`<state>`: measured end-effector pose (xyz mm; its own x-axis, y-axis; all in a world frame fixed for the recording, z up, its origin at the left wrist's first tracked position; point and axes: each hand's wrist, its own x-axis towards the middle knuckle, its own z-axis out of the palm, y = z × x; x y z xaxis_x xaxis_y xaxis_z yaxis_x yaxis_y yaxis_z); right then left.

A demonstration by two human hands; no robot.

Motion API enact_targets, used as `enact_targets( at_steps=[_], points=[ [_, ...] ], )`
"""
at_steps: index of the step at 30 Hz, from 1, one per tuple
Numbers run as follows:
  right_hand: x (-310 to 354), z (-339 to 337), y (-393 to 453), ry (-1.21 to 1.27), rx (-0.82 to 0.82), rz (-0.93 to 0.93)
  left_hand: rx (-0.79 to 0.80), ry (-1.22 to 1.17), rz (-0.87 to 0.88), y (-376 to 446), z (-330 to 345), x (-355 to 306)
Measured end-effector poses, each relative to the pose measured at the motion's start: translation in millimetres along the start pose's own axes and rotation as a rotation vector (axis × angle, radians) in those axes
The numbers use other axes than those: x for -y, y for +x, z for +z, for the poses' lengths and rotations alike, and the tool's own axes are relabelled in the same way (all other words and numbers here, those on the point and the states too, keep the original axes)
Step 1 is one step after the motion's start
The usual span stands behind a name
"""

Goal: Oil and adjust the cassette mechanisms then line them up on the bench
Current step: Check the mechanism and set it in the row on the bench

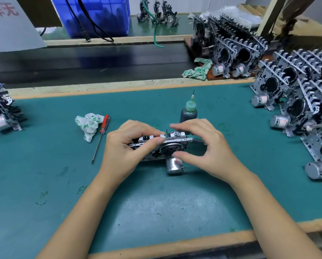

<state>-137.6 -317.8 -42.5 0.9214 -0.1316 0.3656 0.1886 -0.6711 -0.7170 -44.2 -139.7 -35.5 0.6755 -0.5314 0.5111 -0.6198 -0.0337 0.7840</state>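
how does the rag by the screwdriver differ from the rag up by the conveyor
The near rag lies on the green mat beside the red-handled screwdriver; the far rag lies at the conveyor's edge, against the stacked mechanisms. The near rag is bunched and mostly white; the far rag is spread longer, with denser green print. Both are crumpled white-and-green cloths.

Green-matted bench: oil bottle stood centre, screwdriver laid beside crumpled rag, mech rows lined up at right, more mechs seen at left.

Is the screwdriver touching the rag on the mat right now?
Touching. The head view shows the screwdriver's red handle lying against the right edge of the crumpled rag, no mat visible between them.
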Motion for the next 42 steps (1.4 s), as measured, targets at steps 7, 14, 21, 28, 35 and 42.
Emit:
enact_targets(
  at_steps=[7, 14, 21, 28, 35, 42],
  points=[
    [4, 3, 4, 0.127, 0.021, 0.075, 0.015, -0.008, 0.007, 0, -1, 0],
    [6, 2, 7, 0.214, 0.057, 0.091, 0.040, -0.049, -0.007, 1, -2, 2],
    [3, 0, 10, 0.257, 0.104, 0.141, 0.048, -0.044, -0.012, 4, -2, 2],
    [4, -7, 1, 0.027, 0.107, 0.160, 0.051, -0.041, -0.022, 4, -2, 2],
    [3, -18, -15, -0.587, 0.192, 0.067, 0.046, -0.034, -0.025, 4, 0, 2],
    [9, -23, -14, -0.696, 0.309, 0.026, 0.041, -0.042, -0.047, 4, -1, 0]
  ],
)
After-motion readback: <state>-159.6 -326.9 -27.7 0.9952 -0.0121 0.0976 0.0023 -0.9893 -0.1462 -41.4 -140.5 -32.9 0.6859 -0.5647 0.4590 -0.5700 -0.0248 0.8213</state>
